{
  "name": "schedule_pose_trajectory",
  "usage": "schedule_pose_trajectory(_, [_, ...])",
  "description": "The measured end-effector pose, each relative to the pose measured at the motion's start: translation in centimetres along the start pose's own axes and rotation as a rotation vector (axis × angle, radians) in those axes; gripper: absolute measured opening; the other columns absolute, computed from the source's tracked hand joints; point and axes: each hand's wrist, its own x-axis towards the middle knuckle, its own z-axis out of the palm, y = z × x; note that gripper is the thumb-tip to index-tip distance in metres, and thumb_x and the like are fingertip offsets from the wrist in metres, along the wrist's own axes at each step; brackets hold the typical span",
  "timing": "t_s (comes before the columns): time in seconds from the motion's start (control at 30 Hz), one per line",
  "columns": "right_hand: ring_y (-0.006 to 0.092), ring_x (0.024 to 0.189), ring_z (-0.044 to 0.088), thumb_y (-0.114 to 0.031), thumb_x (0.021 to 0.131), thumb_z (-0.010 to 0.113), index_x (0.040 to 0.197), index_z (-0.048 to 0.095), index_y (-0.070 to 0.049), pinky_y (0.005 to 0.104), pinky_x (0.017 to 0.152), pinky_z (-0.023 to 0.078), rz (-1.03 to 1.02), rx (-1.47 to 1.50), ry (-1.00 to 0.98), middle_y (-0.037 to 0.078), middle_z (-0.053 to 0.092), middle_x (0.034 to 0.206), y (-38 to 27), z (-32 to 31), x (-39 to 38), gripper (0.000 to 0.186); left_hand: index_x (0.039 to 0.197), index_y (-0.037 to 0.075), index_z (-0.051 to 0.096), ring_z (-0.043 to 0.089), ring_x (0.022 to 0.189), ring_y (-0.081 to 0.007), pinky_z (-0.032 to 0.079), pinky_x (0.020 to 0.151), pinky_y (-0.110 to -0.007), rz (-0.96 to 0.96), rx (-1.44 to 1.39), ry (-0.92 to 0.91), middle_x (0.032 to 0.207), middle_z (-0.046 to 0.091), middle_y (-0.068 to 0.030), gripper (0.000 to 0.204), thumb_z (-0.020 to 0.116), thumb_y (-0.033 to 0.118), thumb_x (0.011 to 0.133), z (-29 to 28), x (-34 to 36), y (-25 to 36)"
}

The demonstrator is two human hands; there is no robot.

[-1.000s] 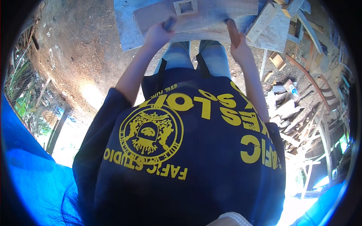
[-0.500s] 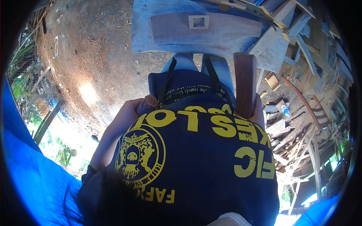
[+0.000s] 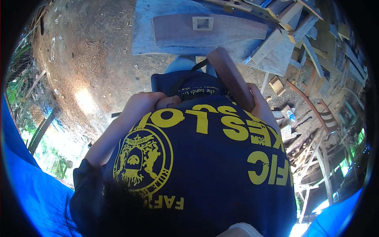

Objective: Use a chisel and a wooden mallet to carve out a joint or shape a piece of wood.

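In front of my belly, my left hand (image 3: 148, 100) is closed round a short brown wooden piece (image 3: 169, 102), partly hidden by my dark printed shirt. My right hand (image 3: 256, 100) grips a longer dark brown wooden bar (image 3: 231, 79), tilted with its far end toward the middle, over my dark apron (image 3: 167, 81). Beyond them, a curved thin wooden panel (image 3: 173, 29) with a small square wooden frame (image 3: 203, 23) on it lies on a pale worktop (image 3: 144, 45).
Stacked offcuts and boards (image 3: 298, 21) crowd the worktop's right end. A curved reddish wooden frame (image 3: 325, 118) and scrap wood (image 3: 314, 154) lie at the right. Dirt floor (image 3: 79, 59) is at the left, with blue sheeting (image 3: 27, 181) at the lower left.
Both hands have drawn back from the worktop to my body with their wooden pieces. Since half a second ago the right hand's bar has tilted leftward and the left hand has risen slightly.
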Motion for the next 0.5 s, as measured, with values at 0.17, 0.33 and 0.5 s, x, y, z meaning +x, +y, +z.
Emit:
schedule_pose_trajectory(0.17, [0.029,0.104,0.064,-0.014,0.075,0.078,0.123,0.043,-0.013,0.0353,0.089,0.046,-0.03,0.054,0.035,0.017,0.066,0.107,1.0,0.7,0.1,0.06,0.095,0.003,0.068,0.066,0.082,-0.0334,0.05,0.074,-0.037,0.046,0.162,-0.052,0.085,0.068,-0.0183,0.038,0.061,0.039,0.085,-0.4,0.1,-0.1])
schedule_pose_trajectory(0.33, [0.0293,0.102,0.065,-0.017,0.077,0.077,0.123,0.042,-0.014,0.0361,0.085,0.048,-0.162,0.006,0.171,0.017,0.066,0.106,3.0,1.3,0.0,0.058,0.091,0.007,0.068,0.066,0.076,-0.0334,0.051,0.07,-0.039,0.022,-0.051,-0.07,0.078,0.067,-0.0167,0.03,0.069,0.033,0.078,0.4,0.9,-0.5])
schedule_pose_trajectory(0.5, [0.032,0.1,0.066,-0.013,0.079,0.073,0.125,0.041,-0.015,0.0374,0.082,0.05,-0.219,-0.09,0.259,0.019,0.065,0.105,4.6,2.3,-1.1,0.056,0.089,0.004,0.068,0.066,0.075,-0.0292,0.051,0.07,-0.035,0.388,-0.125,-0.102,0.081,0.068,-0.0146,0.03,0.073,0.03,0.076,0.4,2.6,-2.1])
